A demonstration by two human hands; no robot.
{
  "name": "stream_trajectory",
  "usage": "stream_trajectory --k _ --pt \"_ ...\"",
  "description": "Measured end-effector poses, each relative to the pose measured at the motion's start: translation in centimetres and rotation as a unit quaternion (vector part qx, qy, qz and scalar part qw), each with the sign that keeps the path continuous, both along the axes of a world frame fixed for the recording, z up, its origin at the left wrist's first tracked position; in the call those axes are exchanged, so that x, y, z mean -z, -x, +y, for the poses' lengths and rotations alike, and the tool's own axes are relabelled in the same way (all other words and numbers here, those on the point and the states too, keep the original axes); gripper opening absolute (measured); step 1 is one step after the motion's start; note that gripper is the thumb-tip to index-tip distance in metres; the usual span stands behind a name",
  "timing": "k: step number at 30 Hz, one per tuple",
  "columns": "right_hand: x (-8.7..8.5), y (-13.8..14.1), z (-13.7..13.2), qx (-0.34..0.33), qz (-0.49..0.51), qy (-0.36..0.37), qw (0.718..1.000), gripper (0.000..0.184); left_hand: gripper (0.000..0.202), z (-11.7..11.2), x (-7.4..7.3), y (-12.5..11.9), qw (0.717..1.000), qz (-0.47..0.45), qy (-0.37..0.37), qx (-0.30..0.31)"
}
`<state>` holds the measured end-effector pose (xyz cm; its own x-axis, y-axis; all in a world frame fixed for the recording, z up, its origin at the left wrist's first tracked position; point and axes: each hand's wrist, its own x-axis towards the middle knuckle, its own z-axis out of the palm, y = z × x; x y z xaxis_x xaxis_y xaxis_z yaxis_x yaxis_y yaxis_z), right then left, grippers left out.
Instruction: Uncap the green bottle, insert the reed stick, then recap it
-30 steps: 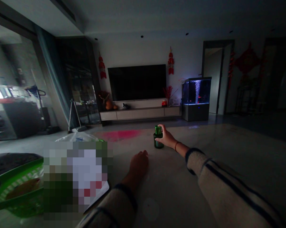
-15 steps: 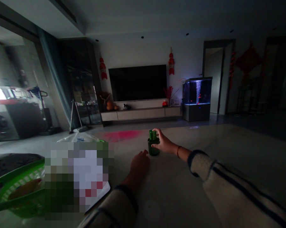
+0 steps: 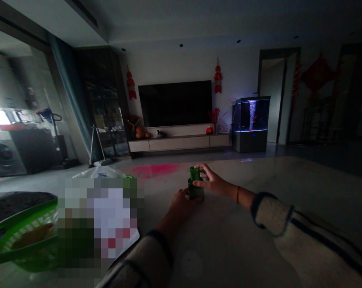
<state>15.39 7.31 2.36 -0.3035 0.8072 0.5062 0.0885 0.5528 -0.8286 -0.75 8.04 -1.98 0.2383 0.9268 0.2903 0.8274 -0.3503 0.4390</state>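
A small green glass bottle (image 3: pixel 195 184) stands upright on the pale surface in the middle of the dim head view. My right hand (image 3: pixel 210 181) reaches in from the right and pinches the bottle's neck and cap. My left hand (image 3: pixel 181 203) rests on the surface with its fingers curled against the bottle's base. Both arms wear cream sleeves with dark stripes.
A green plastic basket (image 3: pixel 9 256) sits at the lower left beside a blurred-out patch and a white plastic bag (image 3: pixel 98 173). Farther off stand a wall television (image 3: pixel 175 104), a low cabinet (image 3: pixel 177 143) and a lit fish tank (image 3: pixel 250 116).
My right hand has drawn the bottle back toward me and to the left. My left hand has moved forward until its fingers meet the bottle's base.
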Motion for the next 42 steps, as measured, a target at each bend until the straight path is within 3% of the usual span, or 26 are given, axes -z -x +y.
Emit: stream_trajectory --k 3,9,14,21,25,28,36,42 --pt "-1.2 -0.4 -0.4 -0.014 0.027 0.084 0.996 0.031 0.054 0.1 0.1 0.1 1.000 -0.004 -0.001 0.007" --pt "-3.0 -2.2 -1.4 -0.030 0.017 0.161 0.986 0.041 0.054 0.1 0.1 0.0 1.000 -0.004 0.011 -0.007" --pt "-3.7 -3.3 -1.1 0.017 0.053 0.164 0.985 0.047 0.054 -0.2 -0.2 0.0 1.000 -0.002 0.017 -0.005" --pt "-2.7 -1.9 -0.2 0.138 0.078 0.146 0.976 0.036 0.057 -0.2 -0.4 -0.1 1.000 -0.013 0.019 -0.010" --pt "-2.2 -1.4 -0.2 0.106 0.055 0.182 0.976 0.047 0.057 -0.1 -0.2 0.0 1.000 -0.013 0.021 -0.013" --pt "-2.2 -1.4 -0.1 0.086 0.028 0.177 0.980 0.042 0.057 0.0 -0.2 0.0 1.000 -0.011 0.014 -0.015" --pt "-2.3 -2.1 0.6 0.162 0.011 0.131 0.978 0.017 0.056 0.3 0.1 0.0 1.000 -0.011 -0.001 -0.007" --pt "-1.2 -2.1 1.4 0.175 -0.126 0.112 0.970 0.018 0.057 0.3 0.4 0.1 1.000 -0.024 -0.016 -0.006"
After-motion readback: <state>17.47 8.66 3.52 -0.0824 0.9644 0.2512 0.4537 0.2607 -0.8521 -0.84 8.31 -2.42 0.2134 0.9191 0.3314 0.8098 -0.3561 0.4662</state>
